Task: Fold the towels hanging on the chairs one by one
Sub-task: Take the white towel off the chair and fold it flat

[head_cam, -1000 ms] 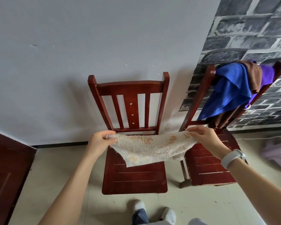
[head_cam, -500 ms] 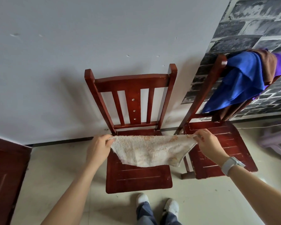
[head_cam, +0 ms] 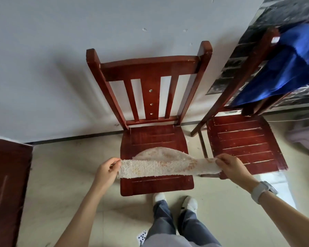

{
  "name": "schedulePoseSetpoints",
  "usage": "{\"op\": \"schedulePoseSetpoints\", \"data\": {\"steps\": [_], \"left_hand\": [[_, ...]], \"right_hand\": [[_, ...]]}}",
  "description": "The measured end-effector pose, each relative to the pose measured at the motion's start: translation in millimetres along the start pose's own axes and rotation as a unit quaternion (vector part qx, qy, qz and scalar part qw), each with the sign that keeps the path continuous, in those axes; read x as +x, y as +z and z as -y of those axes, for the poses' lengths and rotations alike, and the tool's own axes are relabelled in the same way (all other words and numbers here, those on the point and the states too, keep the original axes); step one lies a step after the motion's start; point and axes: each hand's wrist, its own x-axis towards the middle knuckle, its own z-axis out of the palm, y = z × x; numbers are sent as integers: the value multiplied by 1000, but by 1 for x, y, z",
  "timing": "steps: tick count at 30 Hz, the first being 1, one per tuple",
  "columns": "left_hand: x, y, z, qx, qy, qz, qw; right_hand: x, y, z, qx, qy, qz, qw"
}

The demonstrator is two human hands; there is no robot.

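A cream fluffy towel with orange marks is stretched between my hands just above the seat of the middle red wooden chair. My left hand pinches its left end and my right hand pinches its right end. The towel's far part sags and lies on the seat. On the back of the right chair hangs a blue towel; other cloths under it are mostly out of frame.
A dark red wooden panel stands at the left. A grey plastic stool is at the far right. My feet are just in front of the middle chair. A playing card lies on the floor.
Both hands have lowered the cream towel from in front of the chair back down to the seat, where its far part now rests. The view has tilted downward.
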Motion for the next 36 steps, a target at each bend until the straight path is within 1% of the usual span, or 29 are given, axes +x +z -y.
{"op": "schedulePoseSetpoints", "data": {"steps": [3,8,12,16,18,22,25,27,28,31,32,36], "left_hand": [[1,3,10,7,-5,0,1000],[34,17,14,-21,-23,-26,999],[90,37,30,-44,-65,-56,995],[160,69,62,-57,-114,-84,988],[193,87,78,-51,-120,-96,987],[253,119,103,-13,-105,-139,985],[281,132,113,-28,-116,-165,979],[288,137,115,-55,-123,-165,977],[287,140,117,-54,-128,-166,976],[260,153,126,-29,-161,-160,973],[246,159,130,-25,-179,-155,971],[192,181,153,-56,-239,-139,959]], "right_hand": [[3,7,-8,-11,-7,-4,1000],[35,23,8,2,-27,-34,999],[96,49,4,-44,-52,-66,995],[175,91,-7,-54,-28,-70,996],[217,113,-16,-24,0,-72,997],[288,156,-34,94,73,-71,990],[313,171,-34,108,74,-76,989],[320,177,-37,150,68,-75,984],[320,178,-40,153,68,-79,983],[302,186,-63,87,56,-101,990],[290,189,-71,73,64,-99,990],[236,201,-100,38,121,-59,990]]}}
